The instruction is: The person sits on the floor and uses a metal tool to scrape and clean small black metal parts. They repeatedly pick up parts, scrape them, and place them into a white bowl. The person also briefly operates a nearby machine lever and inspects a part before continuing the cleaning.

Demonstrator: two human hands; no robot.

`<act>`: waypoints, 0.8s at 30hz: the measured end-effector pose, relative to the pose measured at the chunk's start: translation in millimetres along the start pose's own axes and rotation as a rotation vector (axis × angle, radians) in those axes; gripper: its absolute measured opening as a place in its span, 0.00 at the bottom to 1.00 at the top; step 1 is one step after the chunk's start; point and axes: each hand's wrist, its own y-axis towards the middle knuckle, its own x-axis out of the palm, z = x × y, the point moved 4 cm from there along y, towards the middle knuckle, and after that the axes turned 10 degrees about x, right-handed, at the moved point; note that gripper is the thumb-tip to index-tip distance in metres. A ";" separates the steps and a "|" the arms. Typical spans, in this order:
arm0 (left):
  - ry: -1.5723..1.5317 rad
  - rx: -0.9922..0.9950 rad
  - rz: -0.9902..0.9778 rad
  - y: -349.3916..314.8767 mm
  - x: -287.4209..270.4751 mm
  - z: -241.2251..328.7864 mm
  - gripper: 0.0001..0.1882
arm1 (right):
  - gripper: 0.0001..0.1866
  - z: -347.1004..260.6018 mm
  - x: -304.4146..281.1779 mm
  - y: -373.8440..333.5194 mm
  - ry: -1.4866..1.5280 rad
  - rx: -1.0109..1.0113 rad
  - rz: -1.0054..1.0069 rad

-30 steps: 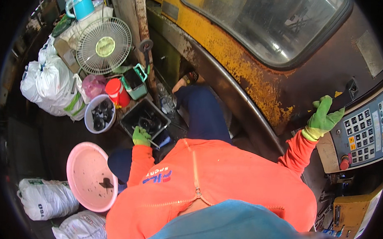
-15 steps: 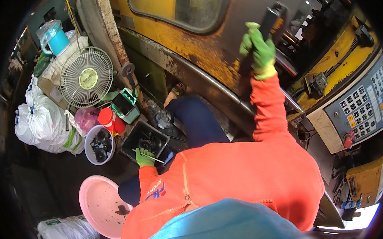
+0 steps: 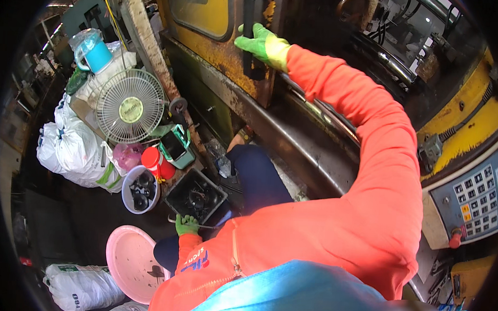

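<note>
My right hand (image 3: pixel 262 45), in a green glove, is closed on the black door handle (image 3: pixel 248 65). That handle is fixed to a worn yellow sliding door (image 3: pixel 214 50) with a window, and the arm reaches far forward. To the right of the door's edge, the machine's interior (image 3: pixel 395 62) shows metal bars and hoses. Low at the left, my left hand (image 3: pixel 187 224), gloved too, grips a thin metal rod (image 3: pixel 207 227). It is beside a black bin (image 3: pixel 221 196) that holds dark parts (image 3: pixel 198 197); the rod's full shape is partly hidden by the fingers.
A white bucket (image 3: pixel 125 198) of black parts, a red jug (image 3: pixel 156 162), a fan (image 3: pixel 131 108) and white bags (image 3: pixel 76 144) stand at left. A pink basin (image 3: pixel 126 255) lies near my left leg. The control panel (image 3: pixel 478 199) is at right.
My right hand has moved left with the handle, and the yellow door has slid left, baring more of the machine's interior. My left hand still holds the rod, now at a different tilt.
</note>
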 end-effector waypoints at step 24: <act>0.134 0.077 -0.165 -43.9 121.3 30.9 0.15 | 0.22 290.3 -419.4 133.3 -0.834 0.573 0.879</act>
